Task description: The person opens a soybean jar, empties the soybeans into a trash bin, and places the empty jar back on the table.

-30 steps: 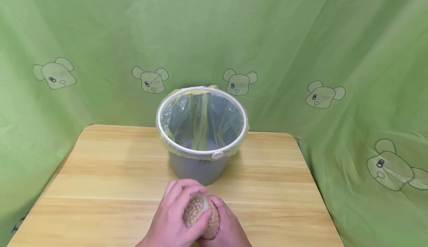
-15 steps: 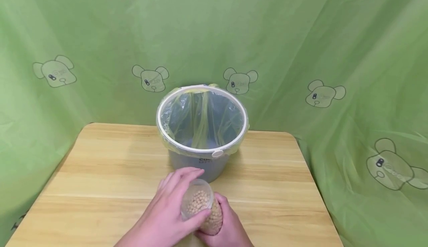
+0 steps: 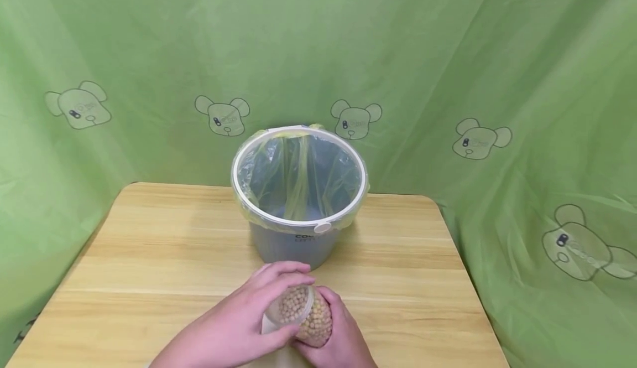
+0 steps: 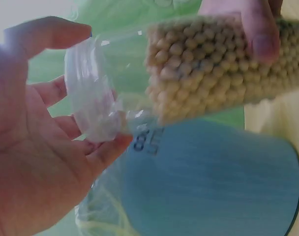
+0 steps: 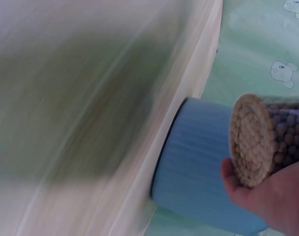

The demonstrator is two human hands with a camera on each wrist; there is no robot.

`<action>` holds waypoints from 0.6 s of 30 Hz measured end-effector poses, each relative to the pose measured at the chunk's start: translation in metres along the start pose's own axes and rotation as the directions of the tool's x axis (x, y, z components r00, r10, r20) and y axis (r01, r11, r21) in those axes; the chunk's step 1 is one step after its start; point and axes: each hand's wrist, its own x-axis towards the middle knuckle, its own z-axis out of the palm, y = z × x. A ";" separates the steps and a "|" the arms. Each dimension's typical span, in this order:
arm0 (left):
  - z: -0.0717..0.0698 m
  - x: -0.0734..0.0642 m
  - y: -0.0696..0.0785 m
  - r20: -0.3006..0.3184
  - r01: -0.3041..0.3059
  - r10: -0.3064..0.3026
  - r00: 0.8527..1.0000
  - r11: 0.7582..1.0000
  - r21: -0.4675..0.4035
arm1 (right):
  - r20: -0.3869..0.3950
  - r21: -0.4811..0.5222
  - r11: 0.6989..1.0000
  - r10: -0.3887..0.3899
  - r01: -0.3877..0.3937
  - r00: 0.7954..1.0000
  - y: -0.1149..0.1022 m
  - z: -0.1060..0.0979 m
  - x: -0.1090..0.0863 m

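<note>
A clear plastic jar [image 3: 319, 321] of round beige beans is held tilted above the table in the head view. My right hand [image 3: 343, 332] grips its body near the base, and the right wrist view shows the jar's bottom [image 5: 250, 140] with beans packed against it. At the jar's top sits a clear screw lid [image 4: 88, 91]. My left hand [image 3: 244, 310] reaches round this lid, with thumb and fingers on opposite sides of its rim in the left wrist view. Between lid and beans shows a bean-free stretch of clear wall.
Just beyond the hands stands a blue-grey bin [image 3: 293, 246] with a white rim [image 3: 308, 224]. A thin yellow bag [image 3: 298, 185] lines it and folds over the rim. The wooden table [image 3: 149, 252] ends at a green curtain [image 3: 298, 36] printed with bear heads.
The left hand has twisted about the lid, loosening its fingers half a second ago and closing round the rim again now. The right hand keeps its grip on the jar.
</note>
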 end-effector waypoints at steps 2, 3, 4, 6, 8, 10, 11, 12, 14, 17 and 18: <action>-0.001 0.000 -0.001 -0.017 0.014 -0.013 1.000 0.997 0.072 | -0.045 -0.068 0.997 -0.025 0.022 0.999 0.001 0.002 -0.001; 0.000 0.000 0.000 -0.040 0.017 -0.012 0.999 0.992 0.128 | -0.058 -0.089 0.996 -0.030 0.025 0.998 0.001 0.002 -0.002; 0.002 0.002 0.000 -0.067 0.016 -0.003 0.998 0.982 0.186 | -0.066 -0.108 0.994 -0.027 0.020 0.997 0.000 0.003 -0.002; 0.005 0.005 0.000 -0.135 0.013 0.029 0.990 0.953 0.303 | -0.080 -0.123 0.992 -0.017 0.007 0.997 0.000 0.004 -0.002; 0.009 0.008 0.000 -0.211 0.028 0.064 0.975 0.915 0.404 | -0.083 -0.126 0.992 -0.013 0.002 0.996 -0.001 0.005 -0.002; 0.010 0.009 -0.001 -0.279 0.042 0.093 0.956 0.897 0.441 | -0.085 -0.124 0.992 -0.007 -0.003 0.996 -0.001 0.005 -0.002; 0.011 0.010 -0.003 -0.308 0.047 0.102 0.946 0.896 0.441 | -0.088 -0.123 0.992 -0.011 0.000 0.996 -0.001 0.006 -0.003; 0.010 0.009 -0.004 -0.334 0.054 0.101 0.937 0.904 0.424 | -0.084 -0.122 0.993 -0.011 0.001 0.996 -0.001 0.006 -0.003; 0.007 0.007 -0.006 -0.380 0.052 0.091 0.920 0.936 0.349 | -0.070 -0.112 0.994 0.004 -0.011 0.998 -0.002 0.004 -0.003; 0.000 0.001 -0.012 -0.425 0.035 0.032 0.905 0.988 0.150 | -0.024 -0.027 0.997 0.070 -0.071 0.997 -0.005 -0.001 -0.001; -0.003 -0.002 -0.015 -0.437 0.031 0.007 0.900 0.996 0.079 | -0.004 0.012 0.995 0.099 -0.099 0.995 -0.006 -0.003 0.000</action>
